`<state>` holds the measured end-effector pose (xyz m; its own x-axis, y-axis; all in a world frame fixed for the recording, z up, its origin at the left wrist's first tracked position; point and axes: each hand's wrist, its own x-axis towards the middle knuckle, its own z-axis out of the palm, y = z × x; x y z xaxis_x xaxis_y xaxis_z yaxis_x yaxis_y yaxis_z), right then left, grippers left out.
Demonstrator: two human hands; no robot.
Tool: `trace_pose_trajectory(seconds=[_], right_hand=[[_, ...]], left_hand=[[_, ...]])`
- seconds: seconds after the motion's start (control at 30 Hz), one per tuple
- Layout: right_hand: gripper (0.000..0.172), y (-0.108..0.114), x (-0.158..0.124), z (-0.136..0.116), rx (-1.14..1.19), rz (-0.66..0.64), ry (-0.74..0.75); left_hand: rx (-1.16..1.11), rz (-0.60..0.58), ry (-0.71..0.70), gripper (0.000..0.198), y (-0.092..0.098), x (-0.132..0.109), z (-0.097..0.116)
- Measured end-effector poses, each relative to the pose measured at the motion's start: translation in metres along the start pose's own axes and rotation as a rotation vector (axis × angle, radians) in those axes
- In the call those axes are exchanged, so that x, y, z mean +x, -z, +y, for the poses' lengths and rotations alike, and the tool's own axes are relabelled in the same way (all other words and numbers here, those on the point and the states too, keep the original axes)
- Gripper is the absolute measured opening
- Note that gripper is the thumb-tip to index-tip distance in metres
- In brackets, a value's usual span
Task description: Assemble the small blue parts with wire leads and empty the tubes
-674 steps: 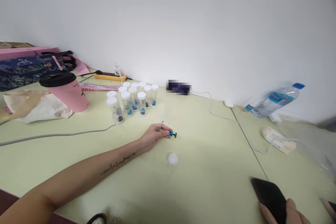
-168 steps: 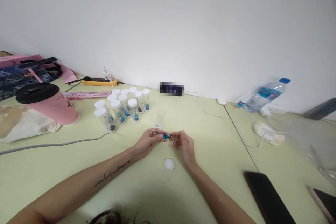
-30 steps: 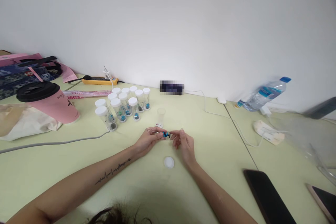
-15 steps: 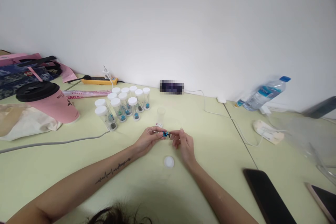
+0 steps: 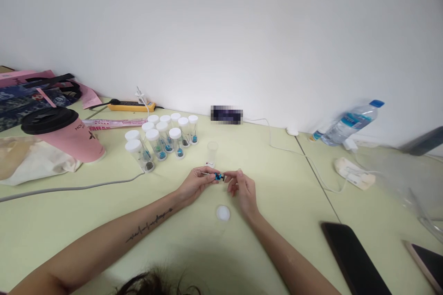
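Observation:
My left hand (image 5: 195, 183) rests on the pale green table (image 5: 86, 212) and pinches a thin metal pin against a small blue part (image 5: 218, 176). My right hand (image 5: 242, 186) pinches the dark end of the same blue part from the right. Just beyond the hands stands an open clear vial (image 5: 212, 154). Its white cap (image 5: 223, 213) lies on the table near my right wrist. A cluster of several capped vials (image 5: 162, 140) with blue and dark pieces inside stands to the far left of the hands.
A pink cup with a black lid (image 5: 64, 134) stands at the left beside a cloth bag (image 5: 31, 161); a grey cable (image 5: 69, 189) runs past. A water bottle (image 5: 349, 122) lies at the right. Two phones (image 5: 353, 258) lie near the front right edge. A yellow power strip (image 5: 131, 106) sits by the wall.
Both hands stay pinched on the blue part with almost no movement over the last second. Long before, only the left hand held it while the right held a phone.

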<state>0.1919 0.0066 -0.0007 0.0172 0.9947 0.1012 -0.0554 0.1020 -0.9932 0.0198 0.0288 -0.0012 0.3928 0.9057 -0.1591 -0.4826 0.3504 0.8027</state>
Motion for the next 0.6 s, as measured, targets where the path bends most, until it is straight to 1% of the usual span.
trace_pose_trajectory(seconds=[0.17,0.6], right_hand=[[0.052,-0.0003,-0.0004,0.0004,0.002,-0.02,-0.006],[0.051,0.0003,-0.0005,0.0002,-0.005,-0.004,0.004]], left_hand=[[-0.003,0.001,0.0,0.022,0.0001,0.0002,0.0003],[-0.003,0.0,-0.004,0.022,0.0008,0.0004,-0.0005]])
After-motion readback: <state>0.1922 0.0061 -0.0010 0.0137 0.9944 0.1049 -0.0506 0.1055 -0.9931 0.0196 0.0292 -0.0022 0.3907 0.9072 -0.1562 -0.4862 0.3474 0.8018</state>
